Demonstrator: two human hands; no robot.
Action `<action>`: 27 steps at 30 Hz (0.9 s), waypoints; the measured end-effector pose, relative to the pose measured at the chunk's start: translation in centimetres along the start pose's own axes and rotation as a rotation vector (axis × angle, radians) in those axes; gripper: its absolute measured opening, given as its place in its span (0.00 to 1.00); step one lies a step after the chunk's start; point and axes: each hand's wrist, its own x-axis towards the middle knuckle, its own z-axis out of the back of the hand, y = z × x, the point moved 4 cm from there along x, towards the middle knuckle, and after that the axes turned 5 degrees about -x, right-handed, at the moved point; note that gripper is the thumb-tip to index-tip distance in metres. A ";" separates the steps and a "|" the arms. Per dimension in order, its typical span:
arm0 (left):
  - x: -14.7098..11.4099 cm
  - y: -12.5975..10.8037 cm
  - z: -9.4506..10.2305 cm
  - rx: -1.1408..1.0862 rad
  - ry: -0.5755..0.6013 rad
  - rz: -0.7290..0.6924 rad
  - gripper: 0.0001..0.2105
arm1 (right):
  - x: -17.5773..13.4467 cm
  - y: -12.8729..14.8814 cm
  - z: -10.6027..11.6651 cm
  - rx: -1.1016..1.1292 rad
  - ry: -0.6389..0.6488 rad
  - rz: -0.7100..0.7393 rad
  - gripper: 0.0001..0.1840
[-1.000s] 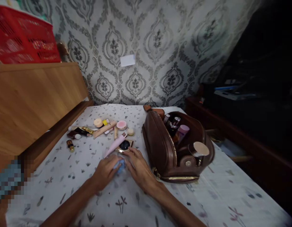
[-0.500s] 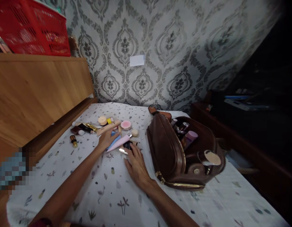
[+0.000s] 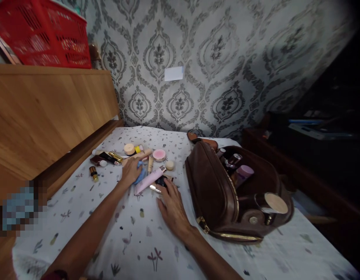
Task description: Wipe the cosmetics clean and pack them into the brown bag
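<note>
My left hand [image 3: 131,171] is closed on a crumpled blue cloth [image 3: 141,173], its fingertips partly hidden. A pale pink tube [image 3: 149,180] with a silvery cap lies slantwise on the sheet between my hands. My right hand [image 3: 173,208] is spread, its fingertips at a dark compact with a gold edge [image 3: 160,181]; whether they press on it I cannot tell. Close by are a small beige tube [image 3: 150,165], a round cream-coloured pot [image 3: 170,165], a pink round compact [image 3: 159,155] and a long beige tube [image 3: 145,154] just beyond my left hand.
An unzipped brown leather bag [image 3: 209,186] stands on the right, holding several cosmetics, among them a purple-capped item [image 3: 244,171]. More cosmetics lie at the left, including a small brown and gold bottle [image 3: 93,174]. A wooden cabinet [image 3: 57,97] bears a red basket [image 3: 51,35].
The pink tube has come apart from the blue cloth and lies a little further right. My left hand keeps the cloth. The view has shifted slightly, and my right hand stays by the dark compact.
</note>
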 end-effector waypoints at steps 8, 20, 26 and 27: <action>0.4 -1.2 -0.9 0.184 -0.052 0.033 0.15 | -0.1 -0.2 -0.1 0.016 -0.016 0.008 0.26; 0.5 0.0 -1.6 0.110 -0.028 -0.021 0.14 | -0.1 -0.5 -0.6 -0.008 -0.041 0.035 0.26; 1.0 2.0 -0.5 0.026 -0.035 -0.078 0.13 | -0.1 -0.6 -0.6 -0.016 -0.060 0.054 0.26; 1.0 2.4 -0.3 0.010 -0.030 -0.093 0.13 | -0.1 -0.6 -0.6 -0.020 -0.062 0.055 0.26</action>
